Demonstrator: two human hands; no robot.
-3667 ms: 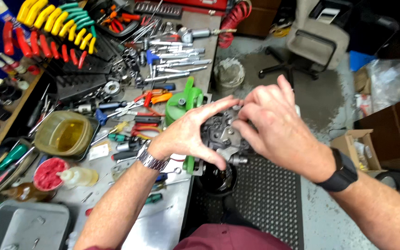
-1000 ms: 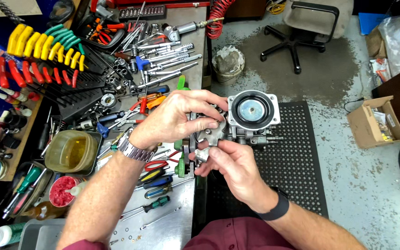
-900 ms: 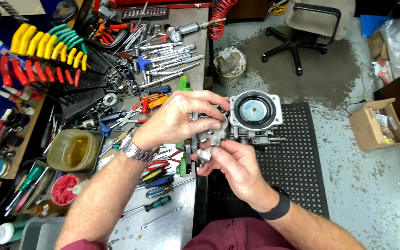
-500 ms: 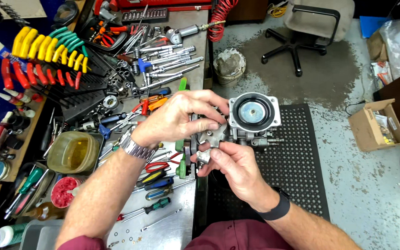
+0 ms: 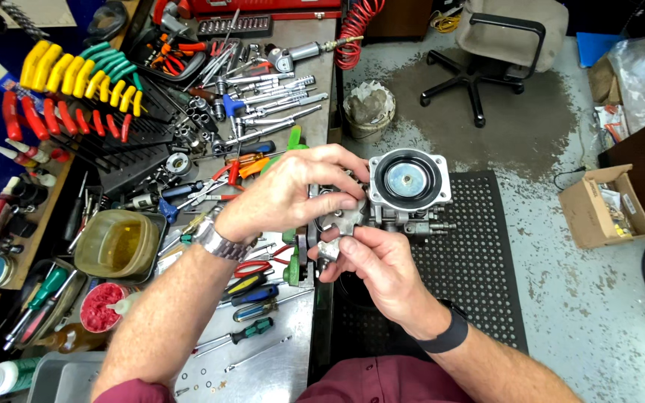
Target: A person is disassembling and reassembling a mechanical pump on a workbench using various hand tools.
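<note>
Now both hands clasp the carb (image 5: 404, 194) above the surface (image 5: 263, 366) edge: left hand (image 5: 293, 195) on top, right hand (image 5: 371, 257) beneath. We should steady w/ left, work small w/ right fingertips.

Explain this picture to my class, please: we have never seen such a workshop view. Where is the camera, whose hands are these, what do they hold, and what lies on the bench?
The camera sits on the person's head and looks down, so both arms reach in from the bottom edge. The left hand, with a metal watch on its wrist, grips a grey metal engine part from above. The right hand, with a black wristband, supports the part from below, fingertips on its bracket. The part has a square face with a round disc in it, turned towards the camera. On the left is a workbench crowded with tools: screwdrivers, wrenches, and yellow, green and red handled tools in rows. A black rubber mat lies on the floor, an office chair beyond it.
</note>
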